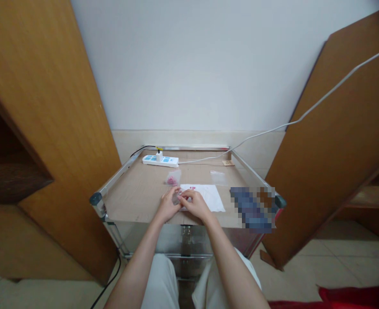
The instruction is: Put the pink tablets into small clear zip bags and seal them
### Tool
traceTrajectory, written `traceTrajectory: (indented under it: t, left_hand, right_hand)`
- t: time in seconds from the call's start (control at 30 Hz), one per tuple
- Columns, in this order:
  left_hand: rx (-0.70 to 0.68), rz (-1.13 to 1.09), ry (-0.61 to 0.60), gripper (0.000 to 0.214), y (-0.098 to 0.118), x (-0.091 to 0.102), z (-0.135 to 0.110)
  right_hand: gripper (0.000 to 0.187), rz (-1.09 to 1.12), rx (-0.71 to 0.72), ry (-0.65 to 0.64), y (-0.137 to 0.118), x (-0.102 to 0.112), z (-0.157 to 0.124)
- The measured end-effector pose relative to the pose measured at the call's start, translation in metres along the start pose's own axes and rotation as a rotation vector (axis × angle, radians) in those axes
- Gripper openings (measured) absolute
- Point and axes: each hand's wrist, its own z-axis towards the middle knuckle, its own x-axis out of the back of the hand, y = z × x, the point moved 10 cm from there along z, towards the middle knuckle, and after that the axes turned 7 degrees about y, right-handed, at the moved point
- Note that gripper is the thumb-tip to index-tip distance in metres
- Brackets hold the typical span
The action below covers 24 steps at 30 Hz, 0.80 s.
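While left hand [168, 206] and right hand [194, 204] meet over white paper sheet [207, 197], both close on small clear plastic bag [176, 198], grip partly hidden. Pink-filled bag [173, 178] lies just beyond, on cardboard-topped cart [134, 193].

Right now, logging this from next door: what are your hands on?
Left hand, right hand pinching small clear item over white paper sheet. Pink-filled plastic bag just beyond.
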Motion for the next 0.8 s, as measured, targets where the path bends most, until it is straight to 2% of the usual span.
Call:
traceTrajectory:
  t: [0.33, 0.57, 0.8]
  left_hand:
    - [0.008, -0.005, 0.017, 0.047, -0.003, 0.000, 0.000]
    - [0.044, -0.098, 0.028, 0.049, -0.005, 0.002, 0.002]
    - [0.240, -0.359, 0.010, 0.043, -0.025, 0.001, 0.006]
  right_hand:
    - [0.017, 0.036, 0.005, 0.039, 0.006, -0.001, 0.001]
    - [0.017, 0.065, 0.003, 0.155, 0.011, 0.011, 0.005]
    - [0.016, 0.137, -0.044, 0.273, 0.018, 0.022, 0.006]
